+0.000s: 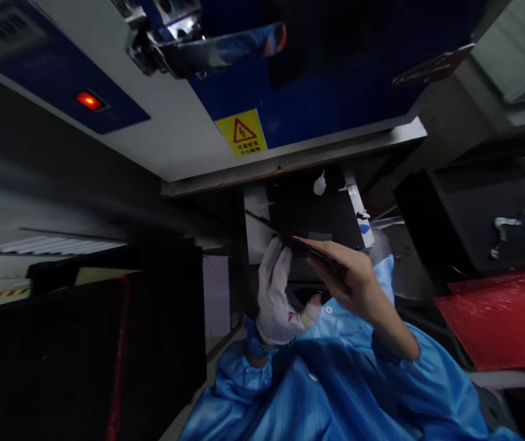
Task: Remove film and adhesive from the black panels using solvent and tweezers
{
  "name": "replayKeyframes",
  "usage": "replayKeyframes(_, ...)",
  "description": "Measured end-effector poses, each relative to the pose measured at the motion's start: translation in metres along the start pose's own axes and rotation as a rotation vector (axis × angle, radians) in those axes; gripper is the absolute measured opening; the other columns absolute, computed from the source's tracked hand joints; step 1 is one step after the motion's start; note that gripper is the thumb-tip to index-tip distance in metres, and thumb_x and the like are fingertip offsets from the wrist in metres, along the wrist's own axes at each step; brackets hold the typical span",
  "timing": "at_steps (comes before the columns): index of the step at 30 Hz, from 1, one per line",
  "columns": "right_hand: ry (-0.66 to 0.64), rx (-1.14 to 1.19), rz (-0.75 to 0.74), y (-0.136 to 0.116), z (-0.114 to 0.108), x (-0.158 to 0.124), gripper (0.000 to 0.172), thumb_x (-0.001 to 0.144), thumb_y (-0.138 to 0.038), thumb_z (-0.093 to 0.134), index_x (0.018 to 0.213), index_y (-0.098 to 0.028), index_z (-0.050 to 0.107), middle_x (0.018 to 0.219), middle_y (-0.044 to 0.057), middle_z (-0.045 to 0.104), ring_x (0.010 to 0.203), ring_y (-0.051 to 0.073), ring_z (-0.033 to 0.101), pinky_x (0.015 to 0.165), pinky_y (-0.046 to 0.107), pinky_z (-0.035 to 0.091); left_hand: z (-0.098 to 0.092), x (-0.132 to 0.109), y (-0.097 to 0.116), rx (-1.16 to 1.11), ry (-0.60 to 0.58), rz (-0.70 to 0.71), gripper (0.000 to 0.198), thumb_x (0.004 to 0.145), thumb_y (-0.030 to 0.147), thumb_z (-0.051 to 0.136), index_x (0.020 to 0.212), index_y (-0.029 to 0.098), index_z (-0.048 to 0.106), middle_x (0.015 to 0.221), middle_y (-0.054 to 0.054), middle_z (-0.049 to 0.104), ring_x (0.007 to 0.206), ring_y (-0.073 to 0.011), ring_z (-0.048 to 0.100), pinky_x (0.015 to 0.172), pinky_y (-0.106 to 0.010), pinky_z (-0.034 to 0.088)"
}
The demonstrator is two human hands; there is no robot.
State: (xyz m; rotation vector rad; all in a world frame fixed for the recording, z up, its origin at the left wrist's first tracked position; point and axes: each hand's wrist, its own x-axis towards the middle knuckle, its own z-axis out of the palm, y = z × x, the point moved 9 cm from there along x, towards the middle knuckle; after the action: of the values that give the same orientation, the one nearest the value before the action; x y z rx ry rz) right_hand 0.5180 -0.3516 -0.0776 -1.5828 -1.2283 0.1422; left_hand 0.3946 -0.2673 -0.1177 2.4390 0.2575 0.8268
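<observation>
My right hand (351, 278) is bare and closed on a thin dark flat panel (290, 240), seen almost edge-on and slanting up to the left. My left hand (277, 294) wears a white glove. Its fingers are stretched out with the tips against the panel's underside, and the thumb stands apart. Both arms are in blue sleeves (336, 380) at the bottom of the view. The hands are in front of a dark recess under a machine's ledge (299, 160).
Above is a machine with a blue front, a yellow warning label (242, 131), a lit red indicator (88, 100) and a metal latch (174, 43). A red bubble-wrap sheet (501, 318) lies to the right, and a large dark tray (83, 349) is to the left. A small white bottle (320, 184) stands in the recess.
</observation>
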Motion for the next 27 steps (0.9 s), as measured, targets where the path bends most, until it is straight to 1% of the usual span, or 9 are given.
replayKeyframes(3,-0.146,0.129,0.033,0.029,-0.001,0.011,0.035,0.120,-0.020,0.066,0.152,-0.023,0.078,0.140,0.010,0.087,0.122,0.023,0.087,0.104,0.032,0.069,-0.056,0.014,0.011,0.214,0.414,0.094,0.046,0.110,0.033,0.070,0.153,0.019,0.065,0.143,-0.018,0.071,0.142,-0.0317,0.072,0.115,-0.044,0.067)
replayKeyframes(5,-0.223,0.221,0.065,0.044,-0.001,0.016,0.034,0.119,-0.023,0.068,0.150,-0.025,0.081,0.141,0.009,0.087,0.126,0.025,0.086,0.109,0.032,0.068,-0.075,0.031,0.017,0.330,0.453,0.189,0.035,0.107,0.026,0.075,0.141,0.021,0.070,0.136,-0.014,0.075,0.134,-0.0296,0.075,0.108,-0.042,0.066)
replayKeyframes(6,-0.256,0.265,0.080,0.050,0.000,0.018,0.033,0.119,-0.025,0.068,0.148,-0.026,0.083,0.140,0.009,0.087,0.126,0.025,0.086,0.110,0.033,0.067,-0.078,0.044,0.018,0.339,0.401,0.230,0.029,0.107,0.025,0.075,0.136,0.021,0.073,0.134,-0.014,0.078,0.130,-0.0300,0.077,0.107,-0.044,0.066)
replayKeyframes(8,-0.309,0.342,0.111,0.059,0.002,0.022,0.031,0.119,-0.032,0.069,0.145,-0.026,0.085,0.138,0.009,0.088,0.125,0.026,0.086,0.110,0.033,0.067,-0.069,0.074,0.008,0.252,0.126,0.237,0.021,0.112,0.028,0.071,0.132,0.023,0.076,0.129,-0.010,0.083,0.123,-0.0263,0.080,0.114,-0.045,0.062)
replayKeyframes(10,-0.326,0.408,0.141,0.066,0.003,0.025,0.030,0.119,-0.040,0.071,0.139,-0.025,0.087,0.134,0.010,0.088,0.123,0.028,0.086,0.109,0.035,0.067,-0.060,0.097,0.002,0.110,-0.067,0.255,0.015,0.116,0.030,0.068,0.124,0.021,0.078,0.122,-0.006,0.087,0.116,-0.0210,0.083,0.111,-0.037,0.061)
replayKeyframes(15,-0.178,0.495,0.212,0.076,0.003,0.023,0.027,0.116,-0.049,0.075,0.127,-0.025,0.082,0.125,0.009,0.085,0.119,0.027,0.082,0.108,0.039,0.064,-0.031,0.128,-0.014,-0.119,-0.428,0.137,0.026,0.118,0.035,0.067,0.121,0.016,0.084,0.119,-0.006,0.089,0.109,-0.0171,0.086,0.096,-0.025,0.064)
replayKeyframes(19,-0.017,0.547,0.204,0.078,0.003,0.017,0.031,0.115,-0.058,0.076,0.122,-0.028,0.072,0.121,0.005,0.075,0.115,0.024,0.073,0.105,0.036,0.059,-0.019,0.136,-0.021,-0.176,-0.554,0.031,0.032,0.118,0.043,0.067,0.116,0.019,0.087,0.114,-0.005,0.089,0.106,-0.0180,0.085,0.093,-0.024,0.064)
replayKeyframes(22,0.041,0.583,0.191,0.080,0.006,0.015,0.035,0.116,-0.063,0.071,0.120,-0.029,0.069,0.117,0.004,0.071,0.111,0.023,0.068,0.102,0.036,0.055,-0.018,0.140,-0.021,-0.196,-0.609,0.036,0.037,0.118,0.050,0.067,0.117,0.020,0.088,0.114,-0.006,0.088,0.105,-0.0185,0.084,0.094,-0.026,0.064)
replayKeyframes(27,0.102,0.593,0.183,0.082,0.009,0.015,0.035,0.117,-0.063,0.070,0.116,-0.028,0.067,0.114,0.004,0.069,0.108,0.023,0.067,0.099,0.038,0.053,-0.014,0.147,-0.019,-0.176,-0.781,-0.005,0.027,0.116,0.037,0.071,0.127,0.019,0.087,0.117,-0.006,0.086,0.104,-0.0167,0.080,0.094,-0.027,0.063)
